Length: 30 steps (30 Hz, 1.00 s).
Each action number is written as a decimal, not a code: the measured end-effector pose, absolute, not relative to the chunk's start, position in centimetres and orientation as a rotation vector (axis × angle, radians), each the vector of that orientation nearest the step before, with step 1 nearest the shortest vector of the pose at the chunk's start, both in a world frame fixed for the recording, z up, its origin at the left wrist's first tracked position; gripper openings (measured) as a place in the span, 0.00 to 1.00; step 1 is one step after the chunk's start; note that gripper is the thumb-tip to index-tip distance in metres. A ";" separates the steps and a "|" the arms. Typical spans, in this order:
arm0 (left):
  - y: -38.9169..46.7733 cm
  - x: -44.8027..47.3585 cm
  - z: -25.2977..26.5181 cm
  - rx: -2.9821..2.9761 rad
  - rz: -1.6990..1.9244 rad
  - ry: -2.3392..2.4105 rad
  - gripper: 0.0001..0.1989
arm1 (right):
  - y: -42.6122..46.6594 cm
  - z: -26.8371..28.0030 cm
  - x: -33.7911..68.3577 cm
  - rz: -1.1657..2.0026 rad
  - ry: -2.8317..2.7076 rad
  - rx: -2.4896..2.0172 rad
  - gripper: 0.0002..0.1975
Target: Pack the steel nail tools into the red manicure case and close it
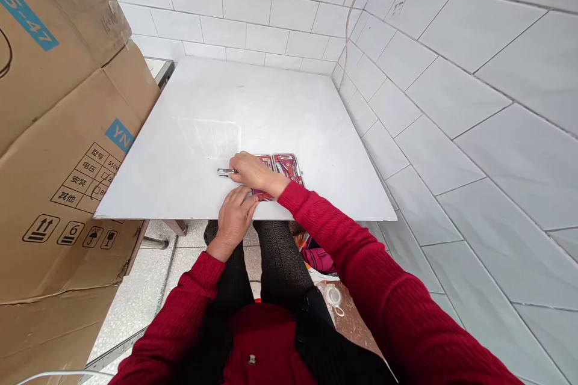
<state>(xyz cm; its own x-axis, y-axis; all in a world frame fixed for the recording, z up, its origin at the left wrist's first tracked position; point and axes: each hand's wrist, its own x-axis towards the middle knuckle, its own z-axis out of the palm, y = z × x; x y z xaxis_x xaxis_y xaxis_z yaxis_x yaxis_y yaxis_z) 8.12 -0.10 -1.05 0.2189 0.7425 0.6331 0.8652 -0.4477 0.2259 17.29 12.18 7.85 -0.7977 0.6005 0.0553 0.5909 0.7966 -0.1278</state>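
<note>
Head view: a red case (266, 197) lies open on the table (203, 132) near its front edge, its right half holding slim metal tools (289, 167) in a row; the right arm and hand partly hide the left half. The right hand (250, 169), above that left half, is closed on a silver tool (226, 172) that sticks out leftward. The left hand (235, 213) lies at the case's near left corner, fingers extended; whether it grips the rim, I cannot tell. The white table stands against tiled walls (280, 15), a cable (347, 24) running down the corner. Below, pink cloth (320, 257) and a white lid (333, 295) lie right of the legs. On the left rises a carton (67, 108) with blue patches reading "YN" and, partly cut off, "5-47"; its printed grid lists 型号, 电压, 安装 and 其他, above symbols of arrows, a 6, an umbrella and a glass. Handwriting higher up is too faint to read.
</note>
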 end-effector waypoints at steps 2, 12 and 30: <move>-0.1 8.1 -1.1 -2.307 -1.033 -1.547 0.13 | 12.0 7.6 15.6 0.118 -2.945 -0.981 0.10; -0.2 8.1 -0.9 -2.332 -1.052 -1.540 0.11 | 13.4 10.0 20.9 0.232 -2.611 -1.642 0.11; -0.2 7.9 -0.9 -2.387 -1.075 -1.577 0.13 | 13.7 10.8 18.6 0.276 -2.587 -2.015 0.16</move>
<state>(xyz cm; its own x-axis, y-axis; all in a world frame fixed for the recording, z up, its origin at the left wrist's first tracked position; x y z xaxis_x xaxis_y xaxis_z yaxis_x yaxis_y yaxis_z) 7.94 -0.17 -0.86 0.2215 0.7747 0.5923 0.8346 -0.4648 0.2958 18.61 13.69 10.78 -0.2430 0.9450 -0.2191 0.9699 0.2402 -0.0398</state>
